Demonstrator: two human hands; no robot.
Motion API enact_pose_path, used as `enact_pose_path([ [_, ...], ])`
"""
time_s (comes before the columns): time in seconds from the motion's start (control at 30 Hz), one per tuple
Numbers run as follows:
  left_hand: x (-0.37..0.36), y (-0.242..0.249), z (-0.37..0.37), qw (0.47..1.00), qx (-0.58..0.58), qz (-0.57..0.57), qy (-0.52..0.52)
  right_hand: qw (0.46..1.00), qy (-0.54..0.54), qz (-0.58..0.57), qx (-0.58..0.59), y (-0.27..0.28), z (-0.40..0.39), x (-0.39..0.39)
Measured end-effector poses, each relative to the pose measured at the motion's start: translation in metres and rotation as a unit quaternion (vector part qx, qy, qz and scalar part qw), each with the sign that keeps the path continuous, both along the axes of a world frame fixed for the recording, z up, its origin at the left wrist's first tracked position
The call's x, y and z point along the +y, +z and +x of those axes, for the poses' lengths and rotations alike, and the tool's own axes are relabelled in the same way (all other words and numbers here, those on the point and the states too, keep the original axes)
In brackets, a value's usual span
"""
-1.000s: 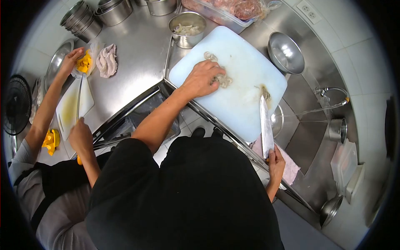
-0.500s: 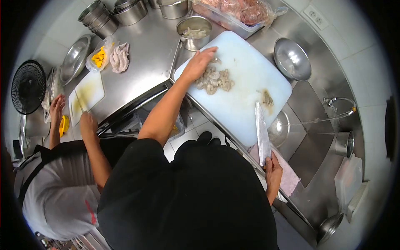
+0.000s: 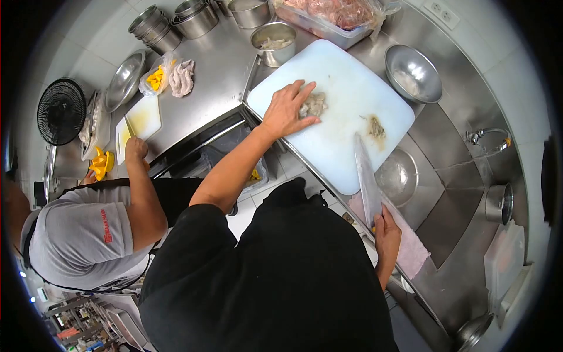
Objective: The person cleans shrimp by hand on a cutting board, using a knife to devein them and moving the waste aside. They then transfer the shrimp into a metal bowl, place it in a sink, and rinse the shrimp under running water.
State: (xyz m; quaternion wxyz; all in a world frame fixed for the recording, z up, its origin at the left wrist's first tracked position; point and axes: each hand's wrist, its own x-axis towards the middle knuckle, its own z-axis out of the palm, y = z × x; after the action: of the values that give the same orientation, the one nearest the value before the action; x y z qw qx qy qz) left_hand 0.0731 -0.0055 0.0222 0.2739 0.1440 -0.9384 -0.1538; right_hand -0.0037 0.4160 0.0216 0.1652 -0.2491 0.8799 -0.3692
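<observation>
My left hand (image 3: 288,110) lies with fingers spread over a small pile of peeled raw shrimp (image 3: 314,104) on the white cutting board (image 3: 334,158), hiding part of it. In my right hand (image 3: 387,232) is the handle of a kitchen knife (image 3: 367,182). The broad blade points away from me across the board's near right edge. Close to its tip sits a little heap of dark, brownish-grey scraps (image 3: 376,127) in a wet stain. A steel pot (image 3: 274,56) with more pale pieces inside stands behind the board.
Right of the board are a sink with a steel bowl (image 3: 397,176), a tap (image 3: 489,138) and a pink towel (image 3: 413,246). Another bowl (image 3: 413,74) and a meat-filled tub (image 3: 346,36) stand behind. At left a co-worker's hand (image 3: 136,149) holds a knife over a small board (image 3: 146,115).
My left hand has moved toward me and now covers much of the shrimp pile. My right hand still holds the knife. The co-worker leans differently, and the tap's water stream no longer shows.
</observation>
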Motion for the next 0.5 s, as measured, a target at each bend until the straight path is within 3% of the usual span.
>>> enact_pose_path([
  [0.03, 0.001, 0.000, -0.007, 0.999, -0.026, -0.026, -0.002, 1.000, 0.011, -0.002, 0.022, 0.002, -0.002, -0.001],
  [0.1, -0.001, 0.004, -0.023, 0.994, -0.075, -0.081, -0.002, 0.998, -0.006, 0.041, -0.044, 0.019, -0.002, -0.004],
  [0.33, -0.004, 0.009, -0.057, 0.983, -0.184, 0.009, 0.009, 0.998, -0.005, -0.009, -0.057, 0.003, -0.007, -0.001],
  [0.37, -0.005, 0.006, -0.058, 0.989, -0.144, 0.008, 0.011, 0.999, 0.000, -0.011, -0.038, -0.005, -0.009, 0.003],
  [0.47, -0.027, 0.014, -0.060, 0.944, -0.073, 0.319, 0.033, 0.996, -0.016, -0.007, -0.083, 0.005, -0.007, 0.001],
  [0.5, -0.039, 0.009, -0.065, 0.926, -0.002, 0.376, 0.041, 0.994, -0.035, -0.005, -0.104, 0.009, -0.004, 0.000],
])
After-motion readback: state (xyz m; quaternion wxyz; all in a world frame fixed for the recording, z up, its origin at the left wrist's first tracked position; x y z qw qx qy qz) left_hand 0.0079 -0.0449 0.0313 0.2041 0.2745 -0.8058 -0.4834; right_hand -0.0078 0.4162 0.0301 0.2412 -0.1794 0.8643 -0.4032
